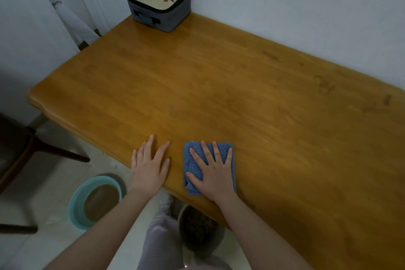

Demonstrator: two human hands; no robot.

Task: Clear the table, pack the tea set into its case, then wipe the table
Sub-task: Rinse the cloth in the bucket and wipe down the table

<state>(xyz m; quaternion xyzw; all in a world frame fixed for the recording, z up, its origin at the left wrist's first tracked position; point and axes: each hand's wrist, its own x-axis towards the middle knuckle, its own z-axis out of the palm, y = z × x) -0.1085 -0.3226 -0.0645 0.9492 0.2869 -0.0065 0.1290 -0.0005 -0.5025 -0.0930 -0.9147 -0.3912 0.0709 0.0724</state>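
A folded blue cloth (192, 155) lies flat on the wooden table (219, 85) near its front edge. My right hand (213, 173) presses on the cloth with its fingers spread straight. Just left of it, my left hand (149, 166) rests flat on the bare wood at the table's edge, holding nothing. The grey tea set case (158, 3), zipped shut with a beige ink-painted lid, stands at the far left corner against the wall.
On the floor below the table's edge stand a light blue basin (76, 201) of brownish water and a grey bowl (200, 228) with dark contents. A dark chair (19, 149) stands at the left. Dark stains (324, 85) mark the table's far right.
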